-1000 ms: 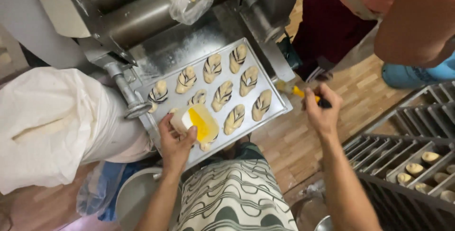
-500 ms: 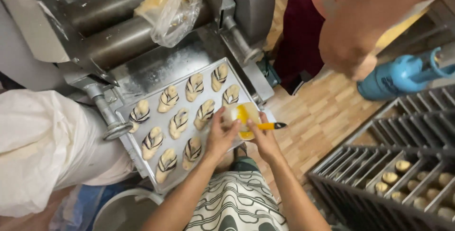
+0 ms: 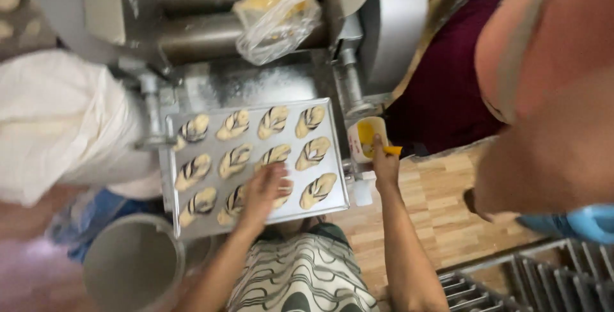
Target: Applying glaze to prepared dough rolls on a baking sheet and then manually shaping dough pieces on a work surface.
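A metal baking tray (image 3: pixel 332 158) holds several twisted, dark-striped dough pieces (image 3: pixel 316 151) in rows. My left hand (image 3: pixel 263 192) lies over the tray's near row, fingers spread, touching a dough piece. My right hand (image 3: pixel 385 165) is just right of the tray, gripping a yellow-handled brush (image 3: pixel 391 151) beside a small white cup of yellow egg wash (image 3: pixel 368 134). The cup stands on the machine's ledge, apart from my left hand.
The tray rests on a steel dough-roller machine (image 3: pixel 256 81) with a plastic bag of dough (image 3: pixel 276 17) on top. White cloth (image 3: pixel 57 120) lies left, a grey bucket (image 3: pixel 131 264) below. Another person (image 3: pixel 543 113) stands close at the right; a rack (image 3: pixel 550 280) is lower right.
The cup has left my left hand and now stands on the ledge right of the tray. My left hand moved onto the dough rows. The right hand stays by the cup with the brush.
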